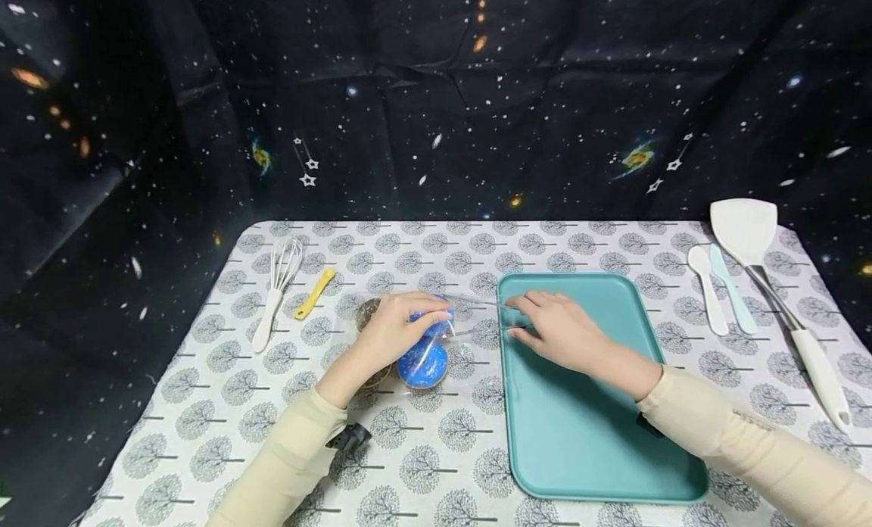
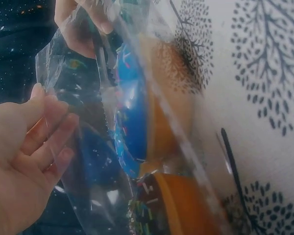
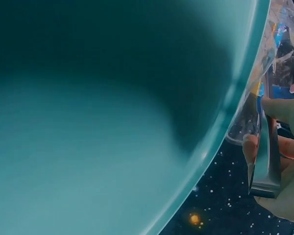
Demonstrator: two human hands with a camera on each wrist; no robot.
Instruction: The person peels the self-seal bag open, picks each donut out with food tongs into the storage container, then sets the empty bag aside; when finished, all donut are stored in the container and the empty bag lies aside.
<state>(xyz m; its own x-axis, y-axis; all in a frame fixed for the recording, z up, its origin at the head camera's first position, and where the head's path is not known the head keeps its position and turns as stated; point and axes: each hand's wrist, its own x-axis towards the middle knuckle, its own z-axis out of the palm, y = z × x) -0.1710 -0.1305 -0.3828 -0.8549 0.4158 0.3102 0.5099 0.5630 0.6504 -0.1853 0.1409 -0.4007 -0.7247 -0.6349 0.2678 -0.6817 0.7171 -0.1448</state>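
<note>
My left hand [image 1: 391,326] pinches the edge of a clear plastic bag [image 2: 90,196] between thumb and fingers, holding its mouth up. Inside lie blue-iced doughnuts [image 1: 422,366] with sprinkles and chocolate-iced doughnuts [image 1: 367,312], partly hidden under the hand. My right hand [image 1: 565,330], over the left part of the teal tray [image 1: 586,444], grips a pair of metal tongs [image 3: 266,178] near the bent end. The tongs' two arms stand apart and point left into the bag's mouth, beside a blue doughnut [image 2: 132,107]. Whether their tips touch it I cannot tell.
Left of the bag lie a whisk [image 1: 274,296] with a white handle and a small yellow tool [image 1: 315,294]. At the right are a white spoon [image 1: 708,291], a mint-coloured knife-like utensil [image 1: 733,288] and a large white spatula [image 1: 745,228]. A tree-print cloth [image 1: 436,444] covers the table.
</note>
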